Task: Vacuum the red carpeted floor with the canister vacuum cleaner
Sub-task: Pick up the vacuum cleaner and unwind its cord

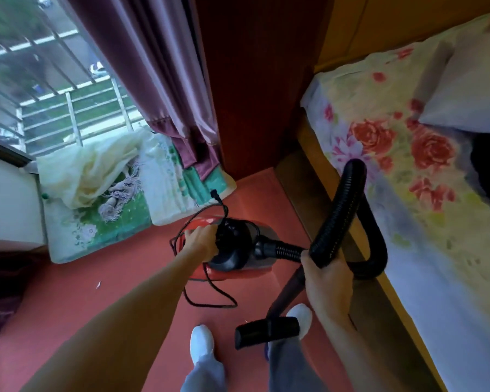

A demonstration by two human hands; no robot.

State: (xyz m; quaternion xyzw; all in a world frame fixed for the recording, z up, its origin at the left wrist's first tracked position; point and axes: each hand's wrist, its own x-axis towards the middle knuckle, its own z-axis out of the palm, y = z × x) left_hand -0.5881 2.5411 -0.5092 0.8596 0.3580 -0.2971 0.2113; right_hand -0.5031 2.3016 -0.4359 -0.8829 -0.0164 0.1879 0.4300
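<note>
1. While the left hand (201, 239) grips the red-and-black canister vacuum cleaner (238, 251) on the red carpeted floor (125, 278), the right hand (327, 275) holds its black ribbed hose (340, 210).
2. Likely setup: the loose black cord (224, 206) needs plugging in.

barred window (40, 80) upper left | purple curtain (142, 66) beside | floral-sheeted bed (393, 154) right | red carpet (68, 292) below | daylight from window

Head view, wide-angle, steeply down, close over red carpet (119, 301).
</note>
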